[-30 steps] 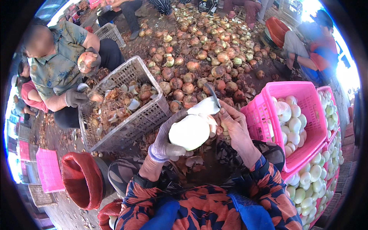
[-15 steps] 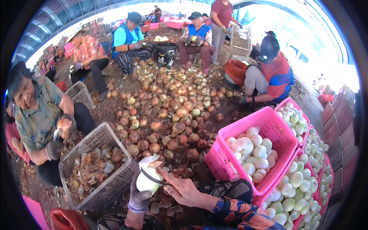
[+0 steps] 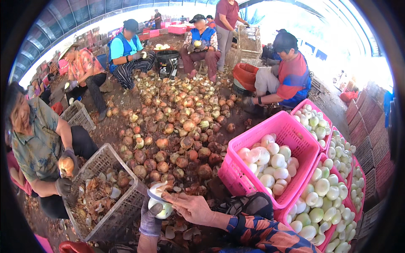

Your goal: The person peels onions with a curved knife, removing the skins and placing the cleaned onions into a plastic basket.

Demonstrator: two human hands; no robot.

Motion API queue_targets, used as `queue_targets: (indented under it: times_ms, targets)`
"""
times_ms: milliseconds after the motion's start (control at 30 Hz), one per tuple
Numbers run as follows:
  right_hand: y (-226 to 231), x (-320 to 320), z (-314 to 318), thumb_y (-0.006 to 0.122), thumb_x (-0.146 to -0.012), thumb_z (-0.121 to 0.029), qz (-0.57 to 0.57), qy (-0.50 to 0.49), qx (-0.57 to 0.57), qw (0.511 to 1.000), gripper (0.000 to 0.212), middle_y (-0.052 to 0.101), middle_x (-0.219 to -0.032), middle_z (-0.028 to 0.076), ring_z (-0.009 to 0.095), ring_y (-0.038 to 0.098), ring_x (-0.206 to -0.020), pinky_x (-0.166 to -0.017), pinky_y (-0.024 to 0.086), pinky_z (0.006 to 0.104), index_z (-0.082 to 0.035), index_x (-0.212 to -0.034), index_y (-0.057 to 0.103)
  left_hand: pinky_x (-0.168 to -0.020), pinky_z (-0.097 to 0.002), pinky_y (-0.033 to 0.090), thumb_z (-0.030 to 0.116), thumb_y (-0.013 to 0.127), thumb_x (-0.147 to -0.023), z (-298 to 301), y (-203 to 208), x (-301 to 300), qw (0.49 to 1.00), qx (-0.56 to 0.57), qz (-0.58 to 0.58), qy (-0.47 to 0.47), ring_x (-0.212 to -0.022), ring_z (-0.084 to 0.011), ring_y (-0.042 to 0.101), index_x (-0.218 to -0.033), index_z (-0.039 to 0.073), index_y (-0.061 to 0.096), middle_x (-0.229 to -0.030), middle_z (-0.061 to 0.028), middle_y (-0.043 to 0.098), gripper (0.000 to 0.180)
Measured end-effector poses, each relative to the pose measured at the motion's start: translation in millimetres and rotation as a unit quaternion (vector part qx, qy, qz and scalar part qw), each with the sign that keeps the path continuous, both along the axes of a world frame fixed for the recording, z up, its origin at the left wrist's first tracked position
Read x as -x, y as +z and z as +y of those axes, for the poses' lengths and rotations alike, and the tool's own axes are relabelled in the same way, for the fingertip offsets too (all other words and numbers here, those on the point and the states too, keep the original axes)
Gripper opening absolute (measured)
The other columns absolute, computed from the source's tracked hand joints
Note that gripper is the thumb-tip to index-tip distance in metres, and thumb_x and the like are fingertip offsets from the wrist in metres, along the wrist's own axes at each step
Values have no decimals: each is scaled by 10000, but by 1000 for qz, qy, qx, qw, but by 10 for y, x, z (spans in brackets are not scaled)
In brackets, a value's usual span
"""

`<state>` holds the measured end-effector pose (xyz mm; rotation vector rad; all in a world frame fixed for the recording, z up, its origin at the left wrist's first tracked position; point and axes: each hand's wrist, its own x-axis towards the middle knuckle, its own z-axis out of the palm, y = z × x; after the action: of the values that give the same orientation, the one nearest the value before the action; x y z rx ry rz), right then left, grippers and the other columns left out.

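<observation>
My left hand (image 3: 150, 219), in a grey-purple glove, is closed around a peeled white onion (image 3: 165, 210) low in the middle of the picture. A pale flap of skin (image 3: 159, 186) stands up from the onion's top. My right hand (image 3: 192, 208) is bare and closed, its fingers reaching to the onion's upper side. A thin grey knife blade (image 3: 155, 196) runs from these fingers across the onion's top towards my left hand. The knife's handle is hidden in my right hand.
Unpeeled onions (image 3: 185, 126) cover the ground ahead. A grey crate (image 3: 139, 195) of peelings stands left, a pink crate (image 3: 291, 126) of peeled onions right, with more filled crates beyond. A co-worker (image 3: 40, 135) sits close at left; others sit around the pile.
The knife blade has moved from across the onion's middle to its top, and the onion has tilted. The skin flap now leans left. The co-worker at left has lowered an onion.
</observation>
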<state>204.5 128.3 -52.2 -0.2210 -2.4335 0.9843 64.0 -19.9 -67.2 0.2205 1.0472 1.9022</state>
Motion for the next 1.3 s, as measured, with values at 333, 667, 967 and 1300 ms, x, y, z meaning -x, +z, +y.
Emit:
queue_targets:
  times_ms: [333, 667, 967, 1300]
  targets:
    - [279, 43, 190, 581, -1075, -152, 26, -8, 364, 931, 394, 626, -819, -39, 32, 487, -675, -626, 448, 214, -40, -1453, 579, -1003, -383, 538, 282, 920, -677, 11, 194, -38, 993, -20, 120, -2, -1149, -261, 670, -1468, -49, 481, -1276, -137, 673, 963]
    - [179, 47, 336, 506, -1110, -306, -3, 59, 359, 931, 568, 531, -786, -29, 50, 457, -674, -610, 414, 218, -44, -1594, 363, -1075, -420, 501, 439, 924, -611, -2, 434, -10, 982, -138, 130, -19, -1265, -278, 600, -1552, 31, 378, -1373, -131, 590, 1162]
    - [295, 63, 7, 562, -1063, -221, 72, 81, 65, 992, 568, 700, -954, 197, 331, 704, -776, -690, 574, 373, -29, -1568, 386, -1091, -402, 483, 426, 915, -625, 37, 405, -114, 991, -82, 92, 59, -1282, -258, 585, -1543, 54, 384, -1410, -112, 560, 1124]
    - [379, -29, 15, 533, -1090, -129, 2, 121, 373, 920, 450, 599, -865, -17, 71, 481, -704, -635, 461, 243, -37, -1528, 485, -1084, -405, 501, 389, 901, -620, 55, 229, -27, 991, -103, 76, 40, -1278, -265, 598, -1543, 40, 370, -1394, -121, 577, 1120]
